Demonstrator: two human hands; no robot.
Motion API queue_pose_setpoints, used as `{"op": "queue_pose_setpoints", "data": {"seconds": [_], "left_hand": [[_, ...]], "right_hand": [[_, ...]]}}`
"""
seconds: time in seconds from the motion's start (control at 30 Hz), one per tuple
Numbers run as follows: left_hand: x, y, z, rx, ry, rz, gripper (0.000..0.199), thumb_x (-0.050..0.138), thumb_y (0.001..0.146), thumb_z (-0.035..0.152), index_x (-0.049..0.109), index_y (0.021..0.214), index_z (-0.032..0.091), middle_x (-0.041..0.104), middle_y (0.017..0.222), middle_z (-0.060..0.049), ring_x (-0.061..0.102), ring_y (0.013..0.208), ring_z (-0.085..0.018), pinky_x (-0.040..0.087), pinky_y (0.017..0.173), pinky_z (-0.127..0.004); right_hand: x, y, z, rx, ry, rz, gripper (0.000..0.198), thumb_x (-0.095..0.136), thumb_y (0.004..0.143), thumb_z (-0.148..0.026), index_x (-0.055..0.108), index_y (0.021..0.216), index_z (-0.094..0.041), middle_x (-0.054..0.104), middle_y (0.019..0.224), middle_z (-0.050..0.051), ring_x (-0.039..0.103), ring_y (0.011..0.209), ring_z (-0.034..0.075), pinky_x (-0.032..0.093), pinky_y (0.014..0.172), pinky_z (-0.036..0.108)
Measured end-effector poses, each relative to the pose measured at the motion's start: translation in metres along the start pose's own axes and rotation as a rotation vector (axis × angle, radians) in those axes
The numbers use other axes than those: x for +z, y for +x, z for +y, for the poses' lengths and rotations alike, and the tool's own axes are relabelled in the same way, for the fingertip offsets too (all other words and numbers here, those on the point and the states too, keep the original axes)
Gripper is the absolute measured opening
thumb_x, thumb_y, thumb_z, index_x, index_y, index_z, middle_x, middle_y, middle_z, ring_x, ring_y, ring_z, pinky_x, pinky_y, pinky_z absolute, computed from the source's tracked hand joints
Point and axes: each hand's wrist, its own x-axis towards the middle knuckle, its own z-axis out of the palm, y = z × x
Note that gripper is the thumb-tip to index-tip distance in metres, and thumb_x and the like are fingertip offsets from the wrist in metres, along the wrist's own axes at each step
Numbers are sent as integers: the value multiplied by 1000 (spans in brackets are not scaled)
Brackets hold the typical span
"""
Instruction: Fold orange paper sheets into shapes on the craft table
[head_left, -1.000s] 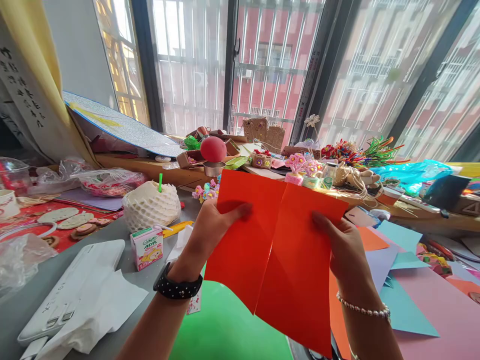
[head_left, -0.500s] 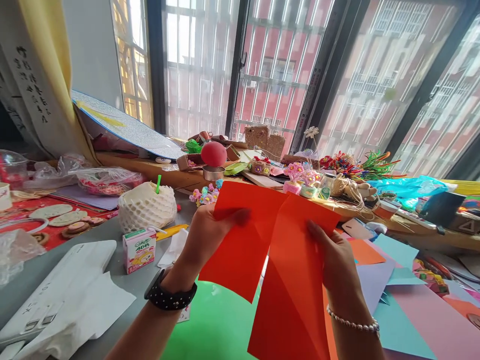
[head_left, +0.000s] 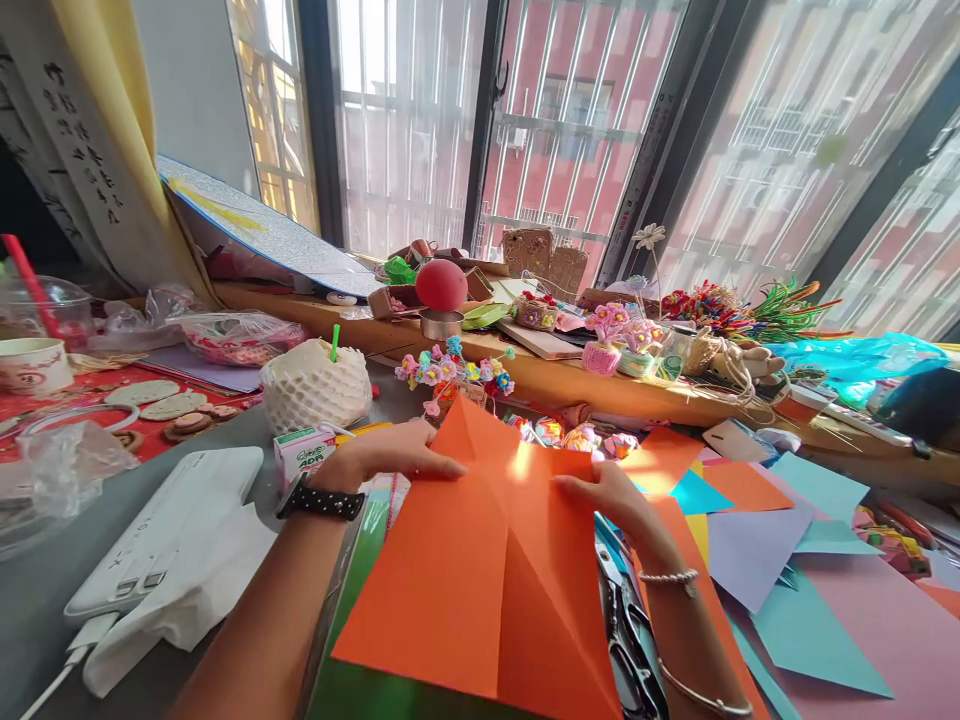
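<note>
A sheet of orange paper with crease lines spreads in front of me, its near part over a green surface. My left hand, below a wrist with a dark watch, grips its upper left edge, thumb on top and fingers hidden underneath. At the upper right edge, my right hand holds the same sheet, also thumb uppermost. Dark-handled scissors lie just right of the sheet, partly under it. More orange paper is beneath my right forearm.
Coloured paper sheets overlap on the right. To the left are a white power bank with a cable, a crumpled tissue, a small drink box and a foam-netted coconut. Crocheted flowers stand ahead, below a cluttered windowsill.
Both hands have lowered the orange paper from a raised, bent position, and it now lies flatter and wider. The scissors and crocheted flowers have come into fuller view.
</note>
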Motion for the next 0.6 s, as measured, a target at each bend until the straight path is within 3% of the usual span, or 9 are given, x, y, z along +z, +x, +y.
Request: {"op": "queue_pose_setpoints", "data": {"seconds": [0.03, 0.07, 0.17, 0.3, 0.4, 0.47, 0.6], "left_hand": [[-1, 5, -10, -91, 113, -81, 25, 67, 49, 40, 62, 50, 15, 64, 55, -6, 59, 52, -18, 43, 47, -22], [0, 11, -19, -218, 187, -173, 23, 67, 48, 38, 61, 47, 16, 63, 51, -6, 58, 50, -18, 43, 48, -24], [7, 24, -31, -322, 266, -192, 27, 65, 47, 36, 54, 35, 15, 55, 36, -8, 54, 42, -20, 41, 45, -28], [19, 33, -25, -262, 340, -90, 26, 64, 48, 34, 50, 35, 16, 56, 40, -8, 55, 48, -21, 40, 51, -30], [21, 33, -18, -166, 309, -100, 24, 63, 50, 34, 50, 42, 16, 59, 48, -8, 56, 52, -21, 39, 50, -27], [18, 30, -16, -148, 313, -88, 23, 58, 55, 35, 50, 46, 16, 61, 53, -7, 55, 50, -19, 37, 48, -25], [4, 23, -16, -45, 414, 126, 23, 49, 64, 32, 51, 49, 16, 59, 54, -6, 51, 46, -16, 34, 47, -23]], "right_hand": [[7, 5, 9, 36, -215, -72, 24, 63, 57, -31, 51, 43, -16, 47, 39, -5, 43, 40, 9, 28, 36, 19], [13, 8, 17, 57, -275, -102, 22, 66, 50, -25, 49, 39, -17, 44, 36, -5, 41, 38, 8, 24, 35, 19], [25, 11, 28, 70, -386, -189, 23, 65, 47, -22, 45, 37, -17, 43, 37, -6, 40, 39, 8, 22, 36, 19], [24, 12, 24, -6, -508, -285, 18, 63, 50, -25, 49, 42, -17, 47, 42, -5, 42, 43, 9, 25, 38, 20], [3, 8, 15, -73, -522, -220, 16, 57, 57, -21, 53, 42, -17, 48, 41, -5, 43, 42, 9, 26, 40, 21], [-20, -4, 4, -119, -521, 3, 19, 52, 64, -22, 60, 48, -18, 54, 43, -3, 48, 45, 12, 32, 44, 23], [-55, -48, -33, -307, -457, 879, 28, 53, 72, -35, 68, 87, -16, 67, 69, 7, 60, 66, 22, 41, 59, 30]]}}
